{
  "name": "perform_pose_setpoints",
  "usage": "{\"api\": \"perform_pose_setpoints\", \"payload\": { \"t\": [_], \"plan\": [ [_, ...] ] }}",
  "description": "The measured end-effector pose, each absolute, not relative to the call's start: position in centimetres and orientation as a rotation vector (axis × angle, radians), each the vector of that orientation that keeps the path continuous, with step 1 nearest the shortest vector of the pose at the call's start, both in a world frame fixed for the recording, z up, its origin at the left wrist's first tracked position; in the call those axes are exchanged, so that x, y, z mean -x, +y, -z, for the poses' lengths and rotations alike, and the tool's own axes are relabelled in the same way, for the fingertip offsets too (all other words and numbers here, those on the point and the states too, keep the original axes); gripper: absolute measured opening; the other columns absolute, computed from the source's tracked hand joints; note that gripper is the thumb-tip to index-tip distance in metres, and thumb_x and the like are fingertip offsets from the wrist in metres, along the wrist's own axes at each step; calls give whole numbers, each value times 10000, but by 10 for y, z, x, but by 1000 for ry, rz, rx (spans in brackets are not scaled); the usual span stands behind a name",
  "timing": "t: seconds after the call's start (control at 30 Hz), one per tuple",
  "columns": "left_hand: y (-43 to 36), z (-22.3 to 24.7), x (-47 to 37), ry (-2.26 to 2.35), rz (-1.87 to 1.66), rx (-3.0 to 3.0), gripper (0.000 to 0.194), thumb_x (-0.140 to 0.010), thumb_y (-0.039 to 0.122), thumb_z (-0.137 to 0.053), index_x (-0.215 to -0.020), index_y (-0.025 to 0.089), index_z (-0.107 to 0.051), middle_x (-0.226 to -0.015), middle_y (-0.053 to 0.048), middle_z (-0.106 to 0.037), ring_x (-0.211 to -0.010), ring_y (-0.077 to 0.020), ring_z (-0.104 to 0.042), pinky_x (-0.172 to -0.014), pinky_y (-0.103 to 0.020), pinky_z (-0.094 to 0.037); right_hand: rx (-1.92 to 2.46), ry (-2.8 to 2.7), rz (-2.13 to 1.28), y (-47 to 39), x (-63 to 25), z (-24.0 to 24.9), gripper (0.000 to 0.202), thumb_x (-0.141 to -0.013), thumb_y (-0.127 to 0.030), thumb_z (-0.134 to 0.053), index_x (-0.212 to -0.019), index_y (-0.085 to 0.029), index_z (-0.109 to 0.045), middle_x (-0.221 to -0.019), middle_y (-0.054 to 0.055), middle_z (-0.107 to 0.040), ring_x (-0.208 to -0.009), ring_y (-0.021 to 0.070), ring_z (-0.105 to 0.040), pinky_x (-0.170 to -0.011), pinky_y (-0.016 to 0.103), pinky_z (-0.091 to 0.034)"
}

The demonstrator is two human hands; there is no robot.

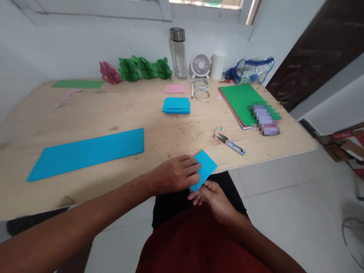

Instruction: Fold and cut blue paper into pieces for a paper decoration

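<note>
A small folded piece of blue paper (207,166) is held between my two hands at the table's front edge. My left hand (182,172) lies over its left side with bent fingers gripping it. From below, my right hand (212,195) pinches the lower corner, its thumb against the paper and some fingers hidden underneath. Just beyond, to the right, thread snips (231,144) rest on the wood with a tiny blue scrap (221,129) near their tips. Farther back sits a stack of blue paper pieces (176,106). A long folded blue sheet (91,153) lies to the left.
Along the wall stand green paper shapes (145,69), a pink paper shape (109,72), a glass bottle (179,57), a small fan (201,65) and a white roll (218,65). Tape rolls (201,94) lie before them. Green sheets (241,100) occupy the right side, partly under a blurred item.
</note>
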State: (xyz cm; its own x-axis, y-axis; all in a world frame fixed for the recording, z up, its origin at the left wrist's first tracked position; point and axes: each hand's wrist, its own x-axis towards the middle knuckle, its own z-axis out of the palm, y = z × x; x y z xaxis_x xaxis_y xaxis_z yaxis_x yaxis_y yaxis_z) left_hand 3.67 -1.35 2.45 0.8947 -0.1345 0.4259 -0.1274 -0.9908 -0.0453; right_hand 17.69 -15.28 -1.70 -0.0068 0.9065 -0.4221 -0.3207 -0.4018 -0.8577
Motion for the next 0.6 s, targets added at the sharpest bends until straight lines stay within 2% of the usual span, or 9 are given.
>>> {"api": "perform_pose_setpoints", "payload": {
  "t": [0.13,0.3,0.6],
  "plan": [
    [-4,-17,-32,307,726,2978,184,-937,179,-474,-782,177,-574,-1090,-109,-684,-1040,-210,-619,-867,-384,-541,1219,-523,-1590,-148,-163,17,314,-743,-469,-612,-653,-168,-615,-663,51,-723,-489,101,-589,-489,213,-383],
    [5,-17,-31,259,693,3065,165,-938,181,-482,-812,179,-588,-1091,-105,-692,-1063,-198,-622,-918,-406,-535,1144,-241,-1530,-144,-148,18,367,-671,-518,-703,-683,-168,-594,-652,66,-723,-494,124,-615,-485,229,-396],
    [7,-10,-34,304,655,3089,176,-949,182,-458,-824,167,-581,-1036,-87,-696,-1012,-200,-620,-882,-366,-534,1073,-75,-1562,-145,-143,12,340,-674,-469,-735,-685,-160,-596,-681,82,-734,-530,143,-651,-489,233,-415]
  ]
}}
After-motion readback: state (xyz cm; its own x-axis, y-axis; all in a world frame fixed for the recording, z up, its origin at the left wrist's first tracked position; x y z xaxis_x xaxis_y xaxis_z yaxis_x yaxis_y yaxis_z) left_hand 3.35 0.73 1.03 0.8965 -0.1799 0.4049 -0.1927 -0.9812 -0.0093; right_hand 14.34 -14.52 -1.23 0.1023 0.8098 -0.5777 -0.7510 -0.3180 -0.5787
